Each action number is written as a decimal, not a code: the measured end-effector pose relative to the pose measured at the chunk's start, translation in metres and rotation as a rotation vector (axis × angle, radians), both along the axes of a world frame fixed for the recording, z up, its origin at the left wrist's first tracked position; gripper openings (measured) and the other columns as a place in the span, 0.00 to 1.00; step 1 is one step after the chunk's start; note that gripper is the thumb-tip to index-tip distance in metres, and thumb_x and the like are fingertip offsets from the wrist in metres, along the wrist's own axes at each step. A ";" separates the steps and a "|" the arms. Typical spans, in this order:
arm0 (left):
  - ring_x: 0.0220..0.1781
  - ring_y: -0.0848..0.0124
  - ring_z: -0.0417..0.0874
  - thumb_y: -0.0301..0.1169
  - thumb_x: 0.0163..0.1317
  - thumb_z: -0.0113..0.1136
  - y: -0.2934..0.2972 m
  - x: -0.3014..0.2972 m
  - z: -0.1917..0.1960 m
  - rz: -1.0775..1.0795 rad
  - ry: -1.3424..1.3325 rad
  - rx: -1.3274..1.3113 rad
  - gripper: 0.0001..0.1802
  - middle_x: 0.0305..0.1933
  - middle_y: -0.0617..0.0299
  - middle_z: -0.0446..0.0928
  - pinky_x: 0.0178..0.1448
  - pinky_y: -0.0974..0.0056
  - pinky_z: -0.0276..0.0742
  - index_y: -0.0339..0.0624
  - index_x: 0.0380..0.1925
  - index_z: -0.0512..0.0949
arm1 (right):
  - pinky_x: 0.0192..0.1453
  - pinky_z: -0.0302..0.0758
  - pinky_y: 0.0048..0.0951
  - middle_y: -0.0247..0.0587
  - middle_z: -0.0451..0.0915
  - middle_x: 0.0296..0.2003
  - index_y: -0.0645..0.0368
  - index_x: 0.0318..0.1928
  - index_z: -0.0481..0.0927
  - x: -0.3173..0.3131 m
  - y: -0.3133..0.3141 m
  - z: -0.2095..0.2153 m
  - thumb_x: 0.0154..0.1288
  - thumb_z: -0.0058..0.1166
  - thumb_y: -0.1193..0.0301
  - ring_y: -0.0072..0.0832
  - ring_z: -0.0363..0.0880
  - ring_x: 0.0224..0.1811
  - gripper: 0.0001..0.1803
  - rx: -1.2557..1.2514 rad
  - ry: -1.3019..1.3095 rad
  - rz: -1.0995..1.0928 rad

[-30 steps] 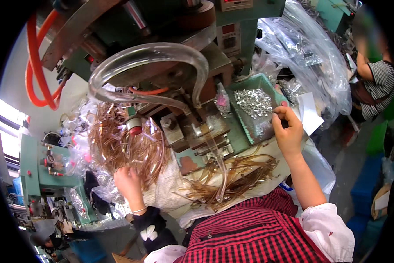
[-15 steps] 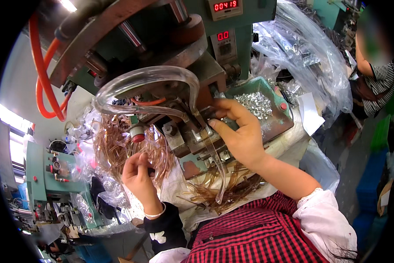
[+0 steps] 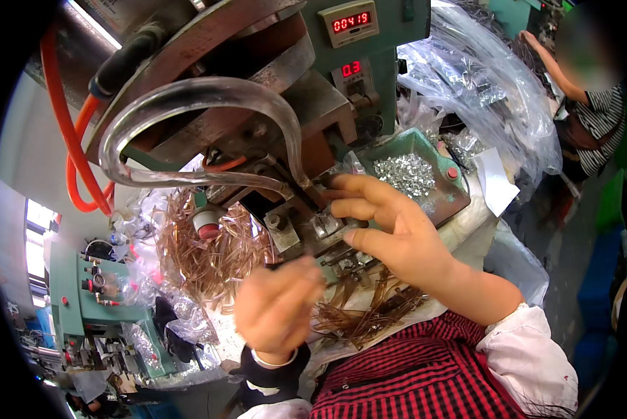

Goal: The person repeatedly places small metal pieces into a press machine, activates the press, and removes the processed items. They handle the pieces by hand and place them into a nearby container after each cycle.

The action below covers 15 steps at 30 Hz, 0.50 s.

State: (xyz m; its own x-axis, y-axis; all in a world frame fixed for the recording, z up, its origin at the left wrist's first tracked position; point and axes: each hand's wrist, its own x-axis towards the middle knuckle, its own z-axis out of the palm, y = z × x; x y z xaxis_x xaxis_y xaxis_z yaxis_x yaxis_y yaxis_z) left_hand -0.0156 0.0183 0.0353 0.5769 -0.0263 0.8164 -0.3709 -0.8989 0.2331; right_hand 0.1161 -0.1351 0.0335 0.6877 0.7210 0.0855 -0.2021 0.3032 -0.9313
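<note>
My right hand (image 3: 404, 227) reaches over the metal die block (image 3: 326, 225) of a bench press. Its fingertips rest by the die's right side, with the thumb spread apart from them and nothing visibly gripped. My left hand (image 3: 277, 307) is smeared by motion in front of the die, its fingers curled in. A thin dark thing (image 3: 275, 265) pokes out at its fingertips, too blurred to name. Below the die, brownish clear plastic strips (image 3: 369, 311) lie in a loose pile on a pale cloth. A clear bent tube (image 3: 209, 91) loops above the die.
A green tray (image 3: 453, 199) of small shiny metal pieces stands right of the press. Left of the die are a red-topped button (image 3: 207, 227) and a big tangle of brown strips (image 3: 209, 269). Clear plastic sheeting (image 3: 481, 91) lies behind. Another person (image 3: 600, 126) works at far right.
My left hand has moved right, toward the die. My right thumb has come away from the fingers. The clear strip that hung from the die no longer shows there. The view has shifted slightly.
</note>
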 end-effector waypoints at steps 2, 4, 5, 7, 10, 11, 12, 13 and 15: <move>0.29 0.68 0.84 0.23 0.54 0.72 -0.013 0.006 -0.006 -0.063 0.128 0.125 0.12 0.43 0.54 0.88 0.33 0.67 0.76 0.39 0.40 0.87 | 0.68 0.72 0.32 0.50 0.79 0.60 0.66 0.70 0.67 0.019 -0.002 -0.032 0.66 0.53 0.82 0.32 0.76 0.67 0.31 -0.052 -0.266 -0.139; 0.29 0.69 0.84 0.24 0.56 0.71 -0.011 0.006 -0.007 -0.054 0.081 0.183 0.10 0.43 0.55 0.89 0.34 0.67 0.76 0.39 0.40 0.87 | 0.70 0.70 0.38 0.52 0.80 0.59 0.63 0.64 0.74 0.024 -0.008 -0.040 0.66 0.53 0.80 0.40 0.74 0.69 0.25 -0.102 -0.125 -0.128; 0.29 0.70 0.84 0.24 0.57 0.70 -0.011 0.005 -0.008 -0.064 0.078 0.210 0.10 0.42 0.56 0.89 0.34 0.67 0.76 0.40 0.40 0.87 | 0.72 0.68 0.42 0.54 0.79 0.59 0.62 0.60 0.78 0.021 -0.009 -0.041 0.66 0.54 0.79 0.44 0.72 0.70 0.22 -0.194 -0.447 -0.217; 0.27 0.69 0.83 0.19 0.62 0.60 -0.016 0.010 -0.001 0.028 -0.160 -0.251 0.05 0.29 0.55 0.86 0.35 0.67 0.78 0.39 0.30 0.84 | 0.76 0.61 0.51 0.59 0.78 0.58 0.58 0.50 0.86 0.011 0.001 -0.037 0.65 0.55 0.77 0.54 0.65 0.73 0.14 -0.259 -0.750 -0.346; 0.27 0.68 0.82 0.24 0.73 0.55 0.015 0.016 0.026 0.315 -0.233 -0.637 0.09 0.35 0.49 0.85 0.29 0.69 0.77 0.29 0.38 0.81 | 0.75 0.64 0.42 0.57 0.78 0.59 0.59 0.50 0.85 0.004 0.016 -0.038 0.65 0.56 0.76 0.50 0.69 0.71 0.14 -0.167 -0.533 -0.179; 0.29 0.68 0.82 0.26 0.74 0.55 0.026 0.014 0.027 0.203 -0.194 -0.689 0.10 0.36 0.49 0.84 0.32 0.69 0.76 0.29 0.41 0.81 | 0.75 0.65 0.41 0.57 0.78 0.59 0.60 0.51 0.85 0.005 0.016 -0.033 0.66 0.56 0.76 0.50 0.70 0.70 0.14 -0.131 -0.324 -0.085; 0.31 0.68 0.81 0.29 0.76 0.54 0.033 0.012 0.025 0.090 -0.154 -0.739 0.12 0.38 0.49 0.84 0.35 0.68 0.75 0.29 0.43 0.80 | 0.74 0.66 0.39 0.57 0.78 0.59 0.60 0.51 0.85 0.009 0.014 -0.024 0.66 0.55 0.75 0.50 0.72 0.69 0.14 -0.093 -0.115 0.009; 0.30 0.67 0.81 0.28 0.75 0.54 0.032 0.007 0.022 0.059 -0.128 -0.620 0.11 0.39 0.49 0.84 0.35 0.67 0.77 0.29 0.43 0.80 | 0.73 0.66 0.37 0.57 0.78 0.59 0.61 0.51 0.85 0.012 0.013 -0.019 0.66 0.55 0.75 0.49 0.73 0.67 0.14 -0.053 0.094 0.104; 0.31 0.64 0.83 0.24 0.71 0.57 0.022 0.001 0.014 0.024 -0.057 -0.391 0.07 0.36 0.46 0.84 0.36 0.63 0.81 0.29 0.40 0.80 | 0.71 0.69 0.37 0.57 0.80 0.58 0.62 0.51 0.85 0.013 0.013 -0.027 0.66 0.55 0.75 0.49 0.77 0.64 0.15 -0.075 -0.229 0.011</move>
